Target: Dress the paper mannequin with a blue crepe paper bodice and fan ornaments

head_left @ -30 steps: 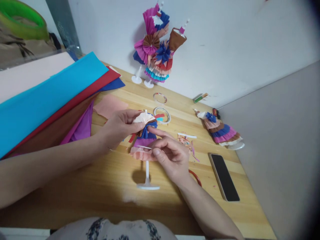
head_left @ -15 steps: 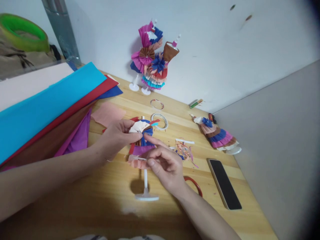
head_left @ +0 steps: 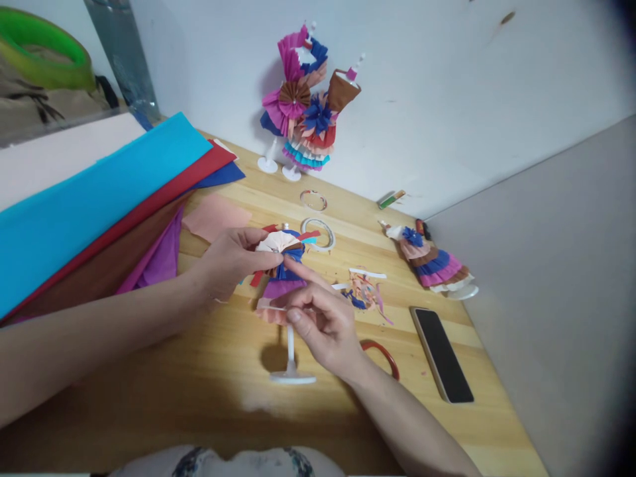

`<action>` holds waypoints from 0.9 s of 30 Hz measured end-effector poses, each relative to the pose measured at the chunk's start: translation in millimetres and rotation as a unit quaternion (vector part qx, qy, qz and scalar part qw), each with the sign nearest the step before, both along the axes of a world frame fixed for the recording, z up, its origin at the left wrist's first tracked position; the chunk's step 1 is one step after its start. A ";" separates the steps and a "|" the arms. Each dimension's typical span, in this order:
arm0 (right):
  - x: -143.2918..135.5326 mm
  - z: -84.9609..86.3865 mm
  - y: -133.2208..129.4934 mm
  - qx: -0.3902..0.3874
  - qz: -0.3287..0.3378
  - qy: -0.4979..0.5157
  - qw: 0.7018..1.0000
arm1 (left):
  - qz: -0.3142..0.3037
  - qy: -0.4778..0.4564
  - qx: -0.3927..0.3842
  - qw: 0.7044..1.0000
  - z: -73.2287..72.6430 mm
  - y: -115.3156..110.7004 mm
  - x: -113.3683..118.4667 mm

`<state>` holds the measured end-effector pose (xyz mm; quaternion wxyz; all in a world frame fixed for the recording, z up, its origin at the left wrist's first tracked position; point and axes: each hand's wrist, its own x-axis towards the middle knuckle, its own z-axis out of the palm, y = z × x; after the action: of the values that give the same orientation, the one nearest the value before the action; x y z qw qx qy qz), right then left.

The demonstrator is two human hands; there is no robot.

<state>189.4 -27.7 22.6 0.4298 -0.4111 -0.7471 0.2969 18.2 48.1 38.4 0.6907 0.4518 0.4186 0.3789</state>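
In the middle of the head view, a small dress form in a paper dress stands upright on a white base. My left hand is closed, pinching a pleated cream, brown and blue paper rosette at the dress's front between thumb and fingers. The index fingertip of my right hand touches the rosette's lower edge. The thumb and other fingers of that hand are closed on a thin white stick, which points left across the peach hem. Red and light blue strips stick out behind the rosette.
Folded coloured paper sheets lie at left. Two dressed forms stand by the wall; a third lies at right. A tape roll, paper scraps, a red handle and a phone are around.
The rosette's blue part shows less now, and more of the dress's blue and purple front is uncovered. Both hands keep their grips. The whole view has shifted slightly.
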 end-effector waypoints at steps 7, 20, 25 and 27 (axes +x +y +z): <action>-0.1 0.4 0.4 0.033 0.019 -0.028 0.999 | 0.008 0.029 -0.006 1.000 -0.8 1.4 0.4; 12.2 -9.7 6.6 0.245 0.033 -0.258 0.934 | 0.010 0.045 0.017 0.999 1.1 7.8 -2.6; 8.3 0.9 2.5 0.102 0.010 -0.017 0.995 | -0.020 -0.020 -0.015 0.999 0.3 11.4 -5.5; 5.1 0.8 1.8 -0.016 0.003 0.131 0.991 | -0.054 -0.050 -0.033 0.997 0.0 9.4 -4.7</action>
<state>194.6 -25.9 23.3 0.5164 -0.3730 -0.6810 0.3612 13.5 57.5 38.5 0.7444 0.4312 0.3713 0.3492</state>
